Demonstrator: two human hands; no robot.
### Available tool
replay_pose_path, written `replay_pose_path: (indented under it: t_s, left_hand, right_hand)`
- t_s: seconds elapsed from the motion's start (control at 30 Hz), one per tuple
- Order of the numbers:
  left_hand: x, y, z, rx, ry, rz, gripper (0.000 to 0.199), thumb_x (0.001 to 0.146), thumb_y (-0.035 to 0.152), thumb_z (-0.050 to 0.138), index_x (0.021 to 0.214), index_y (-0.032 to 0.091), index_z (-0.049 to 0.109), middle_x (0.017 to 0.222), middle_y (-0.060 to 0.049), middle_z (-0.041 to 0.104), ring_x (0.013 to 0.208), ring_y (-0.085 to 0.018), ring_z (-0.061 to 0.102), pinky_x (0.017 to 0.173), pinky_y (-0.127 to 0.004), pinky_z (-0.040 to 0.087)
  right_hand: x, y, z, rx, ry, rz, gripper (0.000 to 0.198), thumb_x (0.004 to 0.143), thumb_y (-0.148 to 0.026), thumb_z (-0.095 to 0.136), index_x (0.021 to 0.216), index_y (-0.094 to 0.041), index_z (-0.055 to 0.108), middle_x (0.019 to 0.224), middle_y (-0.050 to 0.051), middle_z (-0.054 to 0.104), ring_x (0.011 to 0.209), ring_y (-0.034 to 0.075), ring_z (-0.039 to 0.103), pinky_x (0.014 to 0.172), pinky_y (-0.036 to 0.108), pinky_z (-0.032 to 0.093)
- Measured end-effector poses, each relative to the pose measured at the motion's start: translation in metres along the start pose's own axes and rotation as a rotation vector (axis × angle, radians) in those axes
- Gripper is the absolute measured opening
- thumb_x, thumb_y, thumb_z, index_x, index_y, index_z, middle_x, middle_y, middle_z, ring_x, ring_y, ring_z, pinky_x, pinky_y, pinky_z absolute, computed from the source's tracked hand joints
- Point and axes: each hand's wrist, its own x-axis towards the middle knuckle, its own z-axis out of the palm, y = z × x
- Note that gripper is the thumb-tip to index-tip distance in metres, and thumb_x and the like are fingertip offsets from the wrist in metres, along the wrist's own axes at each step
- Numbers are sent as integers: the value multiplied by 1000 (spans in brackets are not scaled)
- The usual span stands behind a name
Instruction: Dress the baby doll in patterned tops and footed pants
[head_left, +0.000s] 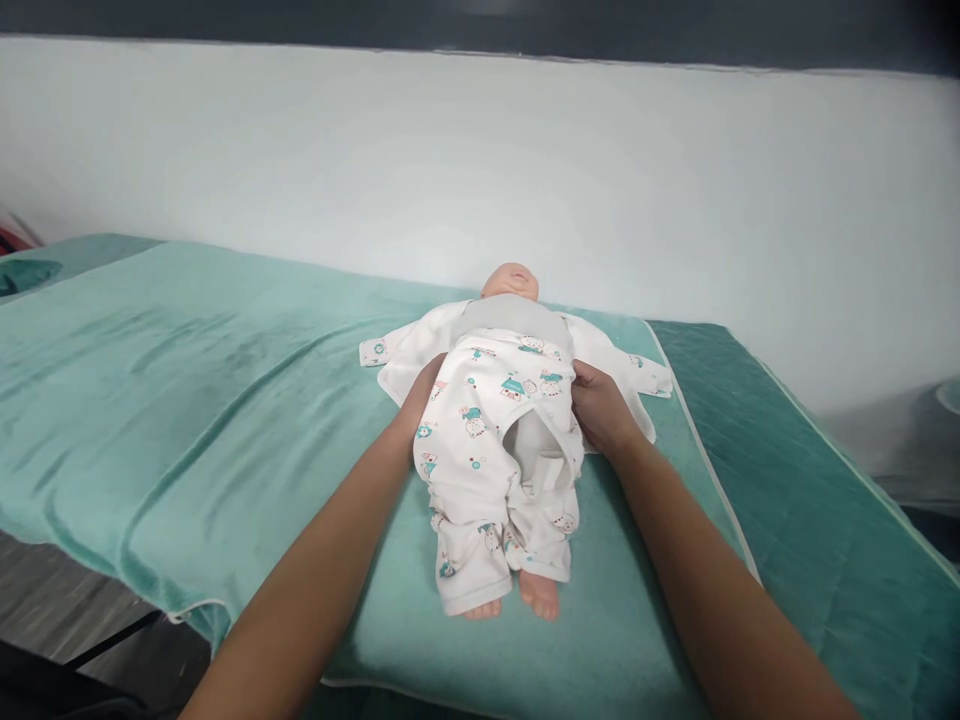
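Observation:
A baby doll (511, 281) lies on its back with its head toward the wall and its bare feet toward me. White printed baby pants (487, 400) cover its legs and reach up over its waist, with an opening at the crotch. Under it a white baby shirt (600, 345) is spread open, sleeves out to both sides. My left hand (427, 390) is at the left side of the pants' waist, fingers tucked behind the cloth. On the other side, my right hand (600, 405) grips the waist edge between thumb and fingers.
A light green blanket (225, 400) covers the bed, over a darker green quilted cover (810, 480) at the right. Behind stands a white wall (450, 170). Grey floor (97, 610) and a dark bar show at the lower left, past the bed's edge.

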Motion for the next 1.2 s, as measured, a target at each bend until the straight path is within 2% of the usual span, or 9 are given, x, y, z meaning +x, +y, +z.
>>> replay_pose_path:
  t_s: [0.1,0.23,0.43,0.67,0.8,0.9,1.0,1.1,1.2]
  left_hand:
    - [7,-6,-2,188,125,115,27,69,16,68,96,20,65,106,-6,71,113,-26,59,99,-34,44]
    - [12,-9,-2,133,265,194,25,73,27,68,96,18,66,105,-8,71,101,-23,64,95,-37,48]
    - [11,-8,-3,173,214,293,24,82,38,65,98,21,72,108,-6,72,107,-22,63,101,-38,46]
    - [17,-10,-3,214,192,398,23,84,37,64,100,23,71,121,-6,65,119,-22,58,108,-37,42]
    - [24,-5,1,229,163,451,21,85,37,62,97,22,71,132,-7,61,130,-22,52,115,-38,35]
    - [28,1,5,227,132,403,19,85,38,62,91,22,70,135,-6,60,131,-23,51,115,-39,33]
    - [29,8,3,242,16,327,18,83,38,64,87,22,69,141,-5,57,129,-24,52,111,-38,36]
    - [27,17,-3,316,-119,255,19,78,37,67,89,22,67,147,-3,50,121,-23,56,102,-36,42]
    - [25,23,-9,398,-176,223,21,75,37,68,88,21,65,146,-4,49,101,-20,60,89,-36,45]
  right_hand:
    - [0,2,-2,-110,33,-9,20,74,-35,63,89,-22,68,86,1,74,86,24,65,76,34,52]
    - [1,2,-4,-228,54,-42,13,75,-32,57,80,-21,63,79,1,70,78,21,58,67,30,46]
    - [2,-3,-4,-541,162,-93,16,74,-30,51,62,-20,48,63,-3,52,69,16,44,62,28,32]
    - [4,0,-2,-699,237,-144,6,72,-22,49,67,-20,52,67,-1,57,68,16,43,63,30,32]
    - [5,0,-3,-655,310,-167,13,72,-19,49,78,-21,61,72,0,63,72,19,53,67,31,38]
    - [3,-7,-1,-496,391,-268,13,78,-23,53,86,-21,63,86,3,66,82,20,60,76,33,45]
    - [0,-18,2,-382,324,-355,12,84,-32,58,87,-22,63,91,3,64,87,19,59,81,33,47]
    - [-1,-23,1,-308,156,-308,15,84,-36,61,91,-23,62,92,2,61,86,18,57,82,33,47]
    - [0,-21,-5,-293,32,-280,22,80,-37,69,94,-24,59,98,1,57,86,17,54,82,32,46]
